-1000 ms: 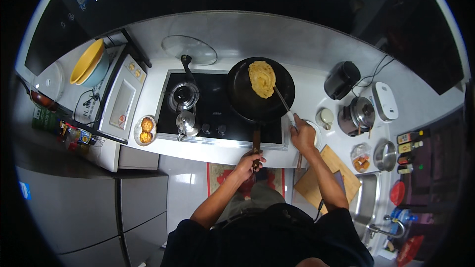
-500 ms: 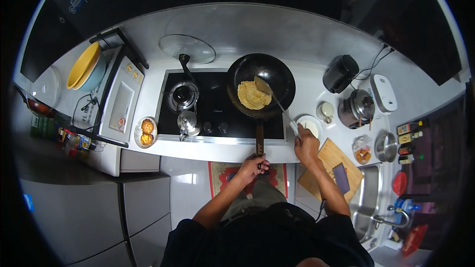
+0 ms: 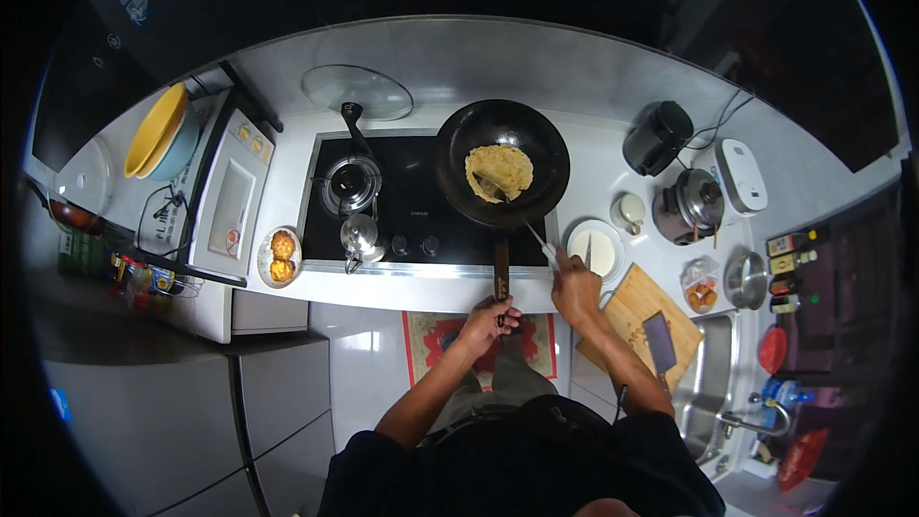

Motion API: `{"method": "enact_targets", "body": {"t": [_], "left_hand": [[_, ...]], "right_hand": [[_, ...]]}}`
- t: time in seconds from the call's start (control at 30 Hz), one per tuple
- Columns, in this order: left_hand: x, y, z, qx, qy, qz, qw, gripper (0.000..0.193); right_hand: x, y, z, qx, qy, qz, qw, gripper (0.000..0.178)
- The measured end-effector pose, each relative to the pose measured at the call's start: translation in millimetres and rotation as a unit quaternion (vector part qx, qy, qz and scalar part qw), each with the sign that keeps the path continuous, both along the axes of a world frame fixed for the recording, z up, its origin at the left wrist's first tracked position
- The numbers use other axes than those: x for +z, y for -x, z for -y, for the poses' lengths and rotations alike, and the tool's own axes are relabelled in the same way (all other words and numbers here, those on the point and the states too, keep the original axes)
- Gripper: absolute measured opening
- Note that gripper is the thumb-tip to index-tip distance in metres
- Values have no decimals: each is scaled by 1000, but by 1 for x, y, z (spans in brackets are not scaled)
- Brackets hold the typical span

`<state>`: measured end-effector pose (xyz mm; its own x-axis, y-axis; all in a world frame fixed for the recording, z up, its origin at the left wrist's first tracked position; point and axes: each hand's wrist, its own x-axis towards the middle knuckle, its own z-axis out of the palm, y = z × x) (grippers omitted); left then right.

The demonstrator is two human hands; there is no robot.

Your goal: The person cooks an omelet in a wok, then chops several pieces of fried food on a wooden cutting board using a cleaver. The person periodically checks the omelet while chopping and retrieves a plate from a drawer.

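Note:
A dark wok (image 3: 534,126) sits on the right burner, its wooden handle (image 3: 503,273) pointing toward me. My left hand (image 3: 489,325) is wrapped round the end of that handle. A golden, round pancake (image 3: 512,165) lies in the wok. My right hand (image 3: 577,295) grips a spatula (image 3: 537,237) with a pale handle. The spatula's dark blade rests at the pancake's near left part; I cannot tell whether it is over or under the edge. Beside my right hand stands a white bowl (image 3: 620,247) of creamy white liquid, with a utensil in it.
Left of the black hob (image 3: 421,172), a plate (image 3: 267,270) holds browned pieces. A glass lid (image 3: 330,91) leans at the back wall. To the right are a cup (image 3: 628,213), a glass pot (image 3: 699,206), and a cutting board (image 3: 627,311) with a cleaver (image 3: 660,342) by the sink (image 3: 713,364).
The pancake has shifted to the right and away from me in the wok. My right hand and the spatula have moved left, the blade now lower on the pancake. My left hand keeps its hold.

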<state>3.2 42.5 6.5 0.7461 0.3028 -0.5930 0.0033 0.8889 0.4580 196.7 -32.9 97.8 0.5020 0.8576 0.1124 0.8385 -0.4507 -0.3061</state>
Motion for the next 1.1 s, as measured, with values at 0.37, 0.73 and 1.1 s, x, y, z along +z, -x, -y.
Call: {"method": "enact_targets", "body": {"t": [0.37,0.73,1.1], "left_hand": [[-6,11,-2,14,-1,6,1000,24],[-20,27,0,0,8,26,1000,36],[-42,106,14,162,24,-57,985,31]], "right_hand": [[-10,-51,-41,-49,-101,53,992,48],[9,-25,-55,-198,-16,-359,912,45],[42,77,4,131,-162,-159,965,25]]}}
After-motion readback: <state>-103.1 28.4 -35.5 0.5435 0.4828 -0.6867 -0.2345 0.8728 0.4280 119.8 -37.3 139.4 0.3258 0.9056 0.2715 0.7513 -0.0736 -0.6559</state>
